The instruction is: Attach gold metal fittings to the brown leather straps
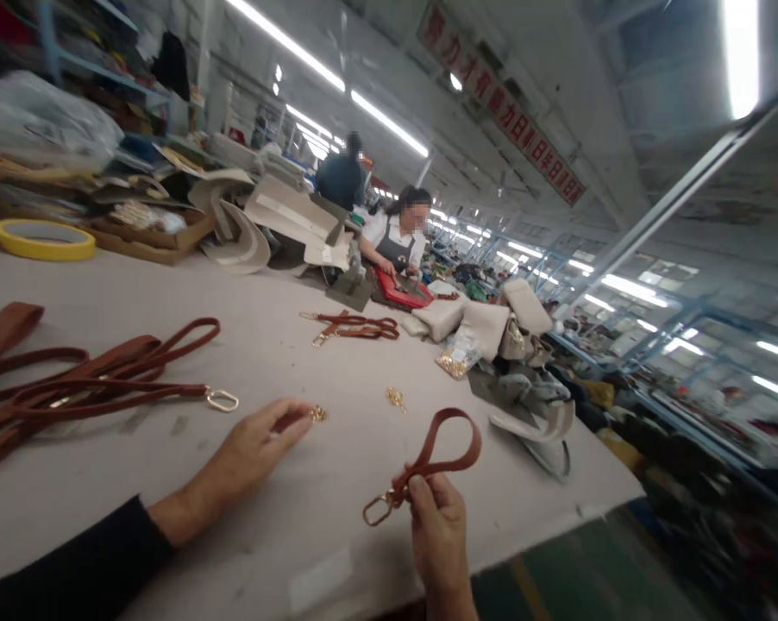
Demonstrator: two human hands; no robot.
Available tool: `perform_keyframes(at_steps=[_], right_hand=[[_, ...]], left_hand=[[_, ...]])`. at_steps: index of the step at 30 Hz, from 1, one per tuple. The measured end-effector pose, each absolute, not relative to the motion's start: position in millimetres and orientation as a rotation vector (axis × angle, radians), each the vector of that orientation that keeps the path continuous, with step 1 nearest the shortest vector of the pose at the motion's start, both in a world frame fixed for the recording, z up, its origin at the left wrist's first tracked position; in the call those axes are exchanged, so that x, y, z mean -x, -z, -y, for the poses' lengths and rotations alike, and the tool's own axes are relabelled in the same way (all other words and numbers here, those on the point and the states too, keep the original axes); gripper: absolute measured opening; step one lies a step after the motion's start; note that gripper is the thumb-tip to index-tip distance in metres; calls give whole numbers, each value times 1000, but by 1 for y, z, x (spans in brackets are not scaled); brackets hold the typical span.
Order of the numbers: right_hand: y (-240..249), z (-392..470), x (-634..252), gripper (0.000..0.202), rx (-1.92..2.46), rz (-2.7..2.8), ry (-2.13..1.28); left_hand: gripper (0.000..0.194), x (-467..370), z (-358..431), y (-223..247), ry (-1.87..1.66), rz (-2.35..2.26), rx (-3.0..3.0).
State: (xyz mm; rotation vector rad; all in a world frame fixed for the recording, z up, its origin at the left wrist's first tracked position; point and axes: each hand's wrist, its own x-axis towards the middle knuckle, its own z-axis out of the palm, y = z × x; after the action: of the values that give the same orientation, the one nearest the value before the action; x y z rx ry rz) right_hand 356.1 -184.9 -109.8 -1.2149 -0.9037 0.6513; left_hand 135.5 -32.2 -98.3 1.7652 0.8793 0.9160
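Note:
In my right hand, thumb and fingers are closed on a brown leather wrist strap. Its loop stands up above my grip, and a gold oval ring hangs at its left end. My left hand is stretched over the table at a small heap of gold metal pieces. A gap shows between its thumb and fingers, though the fingertips partly cover the heap. Another heap of gold pieces lies farther right. Several brown straps with gold hardware are piled left of my left arm.
More brown straps lie toward the far side of the table. A yellow tape roll and a cardboard box sit at the back left. Beige pieces and a bag of gold parts stand right. A co-worker handles a red item.

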Motion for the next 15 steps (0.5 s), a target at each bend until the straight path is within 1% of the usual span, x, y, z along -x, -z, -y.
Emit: perform_keyframes(at_steps=[4, 9, 12, 15], right_hand=[[115, 273, -402, 21, 1396, 734, -454], [159, 358, -443, 36, 1747, 524, -273], [187, 385, -454, 44, 1868, 462, -290], [208, 378, -458, 42, 1965, 522, -253]], left_hand=[[40, -139, 29, 96, -943, -1036, -1785], [37, -140, 25, 95, -909, -1196, -1833], [35, -139, 20, 100, -944, -1240, -1891], [30, -138, 22, 101, -1025, -1120, -1908]])
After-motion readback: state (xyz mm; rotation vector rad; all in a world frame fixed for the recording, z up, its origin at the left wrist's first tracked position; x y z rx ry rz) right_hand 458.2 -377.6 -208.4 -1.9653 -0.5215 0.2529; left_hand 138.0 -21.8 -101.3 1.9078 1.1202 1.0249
